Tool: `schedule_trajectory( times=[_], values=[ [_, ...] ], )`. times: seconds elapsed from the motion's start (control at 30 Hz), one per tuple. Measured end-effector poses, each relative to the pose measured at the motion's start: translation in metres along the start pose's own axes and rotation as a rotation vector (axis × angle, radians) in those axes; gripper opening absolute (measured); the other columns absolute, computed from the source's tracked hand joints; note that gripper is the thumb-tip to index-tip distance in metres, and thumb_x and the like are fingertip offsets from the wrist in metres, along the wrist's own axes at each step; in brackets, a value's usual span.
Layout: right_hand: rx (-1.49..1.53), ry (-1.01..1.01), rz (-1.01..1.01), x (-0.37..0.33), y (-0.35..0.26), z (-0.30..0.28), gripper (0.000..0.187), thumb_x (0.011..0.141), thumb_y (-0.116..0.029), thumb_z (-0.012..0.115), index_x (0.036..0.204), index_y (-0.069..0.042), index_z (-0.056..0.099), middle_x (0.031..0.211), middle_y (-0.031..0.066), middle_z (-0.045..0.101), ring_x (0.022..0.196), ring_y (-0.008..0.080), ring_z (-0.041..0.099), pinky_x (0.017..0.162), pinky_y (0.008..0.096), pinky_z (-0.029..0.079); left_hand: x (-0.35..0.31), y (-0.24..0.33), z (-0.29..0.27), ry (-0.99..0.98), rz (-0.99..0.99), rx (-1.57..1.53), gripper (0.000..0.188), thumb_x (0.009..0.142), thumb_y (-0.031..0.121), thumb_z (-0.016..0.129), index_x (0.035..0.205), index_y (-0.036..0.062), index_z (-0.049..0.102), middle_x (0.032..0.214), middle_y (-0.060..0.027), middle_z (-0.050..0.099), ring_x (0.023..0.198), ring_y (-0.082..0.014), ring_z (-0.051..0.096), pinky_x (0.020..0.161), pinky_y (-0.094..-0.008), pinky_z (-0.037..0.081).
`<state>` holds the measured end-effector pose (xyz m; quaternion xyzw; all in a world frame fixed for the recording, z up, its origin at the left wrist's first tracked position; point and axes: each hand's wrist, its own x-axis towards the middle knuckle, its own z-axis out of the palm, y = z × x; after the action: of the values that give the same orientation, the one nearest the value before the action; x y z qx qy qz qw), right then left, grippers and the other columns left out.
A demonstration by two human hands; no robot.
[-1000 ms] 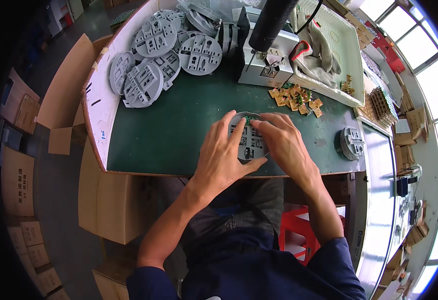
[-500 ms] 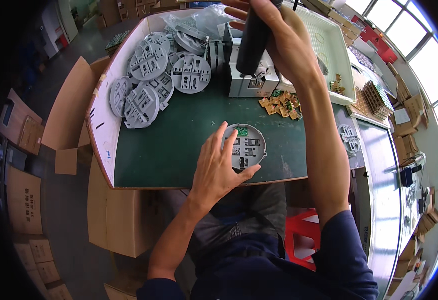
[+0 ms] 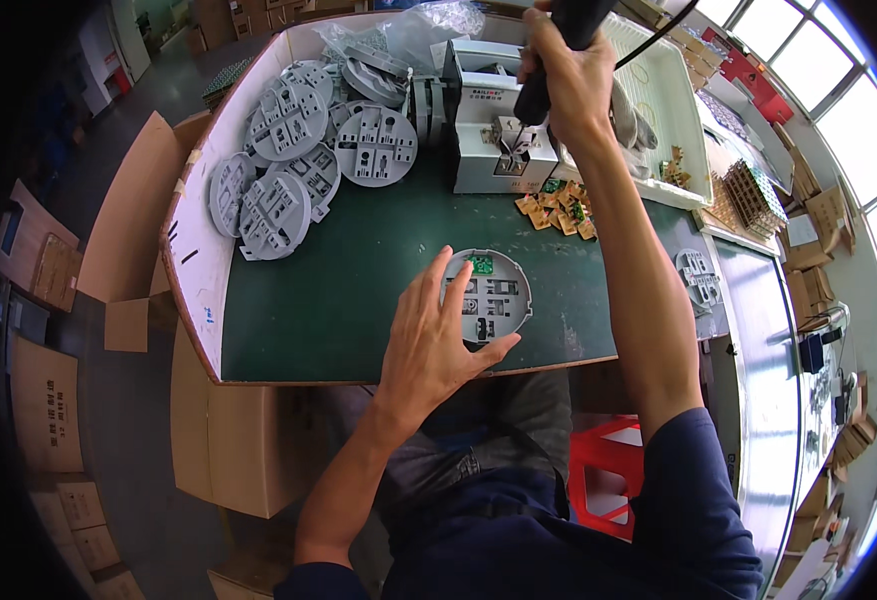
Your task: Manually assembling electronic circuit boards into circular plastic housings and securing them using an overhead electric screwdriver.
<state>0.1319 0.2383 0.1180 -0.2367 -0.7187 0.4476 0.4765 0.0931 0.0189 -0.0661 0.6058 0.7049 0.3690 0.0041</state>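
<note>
On the green tabletop near the front edge lies a round grey plastic housing (image 3: 499, 300) with a small green circuit board (image 3: 481, 265) in its upper part. My left hand (image 3: 433, 320) grips its left side, fingers at the upper left and thumb by the lower rim. My right hand (image 3: 570, 82) is raised and wrapped round a black electric screwdriver (image 3: 533, 98) with a cable trailing to the right. The screwdriver's lower end points down at the front of a light grey screw feeder (image 3: 498, 172); its tip is just over the feeder's metal outlet.
A pile of similar grey housings (image 3: 286, 120) fills the far left. Several small tan and green boards (image 3: 561, 210) lie beside the feeder. A pale tray (image 3: 693, 150) stands at the far right, and another grey part (image 3: 696, 275) lies right of my right forearm. A raised white border (image 3: 186, 240) edges the table.
My right hand has turned and shifted, its fingers now closed round the screwdriver, which has tilted and moved right and up toward the feeder outlet. My left hand and the housing stay put.
</note>
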Motion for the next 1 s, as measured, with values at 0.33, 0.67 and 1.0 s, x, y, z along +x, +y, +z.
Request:
schedule_trajectory(
  times=[0.33, 0.67, 1.0],
  values=[
    [0.280, -0.063, -0.153, -0.051, 0.021, -0.004, 0.047, 0.097, -0.018, 0.067, 0.136, 0.004, 0.055, 0.064, 0.0019, 0.055, 0.054, 0.0107, 0.052, 0.054, 0.0297, 0.048, 0.004, 0.002, 0.002, -0.004, 0.002, 0.011, 0.090, 0.081, 0.058, 0.079, 0.143, -0.0016, 0.050, 0.152, -0.0220, 0.042, 0.133, -0.0394, 0.049, 0.111, -0.0482, 0.042],
    [0.326, -0.167, -0.090, -0.087, 0.025, 0.007, 0.046, 0.097, -0.017, 0.067, 0.136, 0.005, 0.054, 0.064, 0.0005, 0.052, 0.054, 0.0086, 0.051, 0.053, 0.0296, 0.048, 0.006, 0.004, 0.000, -0.009, 0.034, 0.053, 0.090, 0.084, 0.060, 0.075, 0.140, -0.0050, 0.051, 0.148, -0.0245, 0.043, 0.131, -0.0395, 0.049, 0.110, -0.0487, 0.043],
    [0.361, -0.184, -0.050, -0.091, 0.030, 0.010, 0.032, 0.096, -0.017, 0.069, 0.120, 0.002, 0.058, 0.065, 0.0002, 0.052, 0.055, 0.0089, 0.051, 0.053, 0.0295, 0.048, 0.005, 0.003, 0.002, -0.001, 0.018, 0.023, 0.090, 0.081, 0.057, 0.079, 0.143, -0.0013, 0.049, 0.150, -0.0235, 0.042, 0.132, -0.0411, 0.049, 0.110, -0.0492, 0.042]
  ],
)
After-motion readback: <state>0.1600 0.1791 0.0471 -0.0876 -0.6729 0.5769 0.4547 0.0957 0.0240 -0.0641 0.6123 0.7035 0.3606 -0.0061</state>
